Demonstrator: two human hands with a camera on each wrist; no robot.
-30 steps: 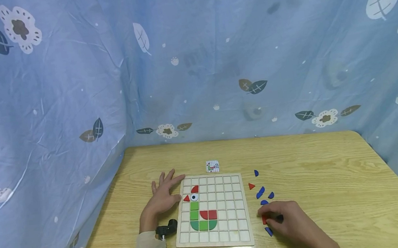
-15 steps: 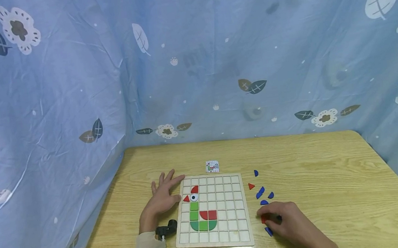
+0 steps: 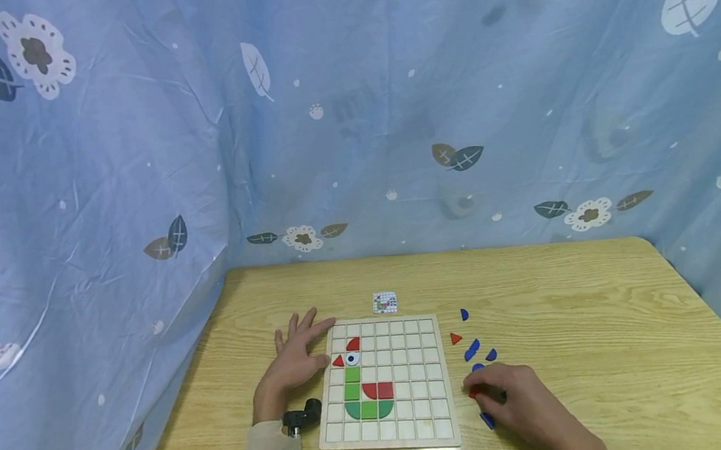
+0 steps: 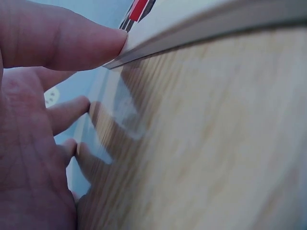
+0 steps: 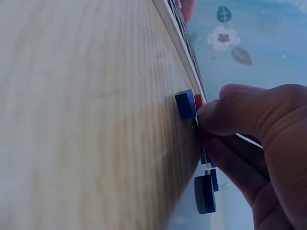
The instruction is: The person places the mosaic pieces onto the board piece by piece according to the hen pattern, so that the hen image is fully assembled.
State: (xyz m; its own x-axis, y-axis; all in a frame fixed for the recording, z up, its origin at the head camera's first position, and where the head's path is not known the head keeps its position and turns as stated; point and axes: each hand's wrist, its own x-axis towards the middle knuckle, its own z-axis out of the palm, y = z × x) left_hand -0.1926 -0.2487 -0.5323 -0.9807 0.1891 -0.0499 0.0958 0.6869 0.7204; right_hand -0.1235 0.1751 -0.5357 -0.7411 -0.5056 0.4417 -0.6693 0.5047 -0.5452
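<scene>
The grid board (image 3: 424, 431) lies on the table, its left part bearing red, green and white-eye pieces. My left hand (image 3: 294, 362) rests at its left edge with fingers spread; in the left wrist view the thumb (image 4: 72, 43) touches the board's rim. To the right of the board, my right hand (image 3: 520, 396) pinches a red piece (image 3: 474, 392) between thumb and fingers, partly hidden. In the right wrist view that red piece (image 5: 204, 136) is between the fingertips, with a blue piece (image 5: 185, 104) beside it.
Blue pieces (image 3: 492, 354) and a red triangle (image 3: 456, 338) lie loose right of the board. A small picture card (image 3: 385, 301) is behind the board. A patterned blue curtain (image 3: 347, 108) surrounds the wooden table (image 3: 583, 303).
My right hand has shifted slightly left and away from me, and the red piece in its fingers has moved with it. My left hand has stayed put.
</scene>
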